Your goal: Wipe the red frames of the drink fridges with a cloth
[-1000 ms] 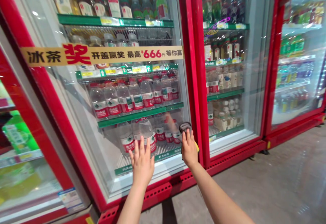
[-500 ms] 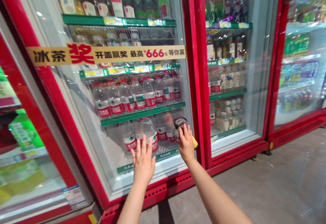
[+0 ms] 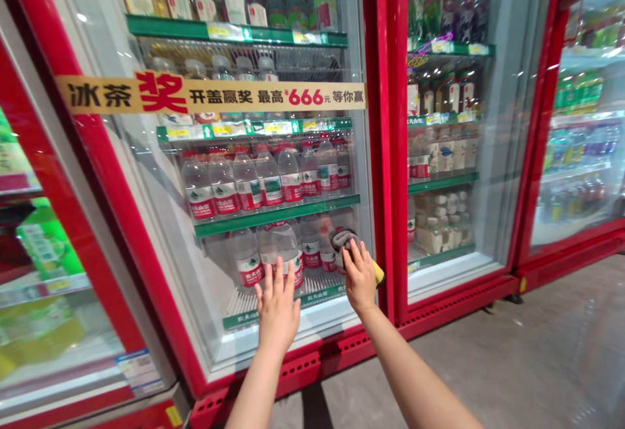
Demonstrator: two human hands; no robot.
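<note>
The glass door (image 3: pixel 161 181) of a red-framed drinks fridge fills the middle of the view. Low on it, my right hand (image 3: pixel 360 279) presses a folded grey and yellow cloth (image 3: pixel 344 239) near the right side of the pane. My left hand (image 3: pixel 279 312) is at the lower glass with its fingers spread and nothing in it; whether it touches the pane I cannot tell. Behind the glass stand red-labelled water bottles (image 3: pixel 268 188) on the shelves. A larger bottle (image 3: pixel 280 240) shows just above my left fingertips.
A tan banner (image 3: pixel 215 96) with large lettering runs across the door. A second red-framed fridge (image 3: pixel 454 273) stands on the right, with another beyond it. At the left is one more fridge with green packs (image 3: pixel 49 247). Grey floor (image 3: pixel 488 364) lies below right.
The view has shifted slightly, so the fridges sit a little further right. My right hand and the cloth stay near the same part of the glass. My left hand remains spread.
</note>
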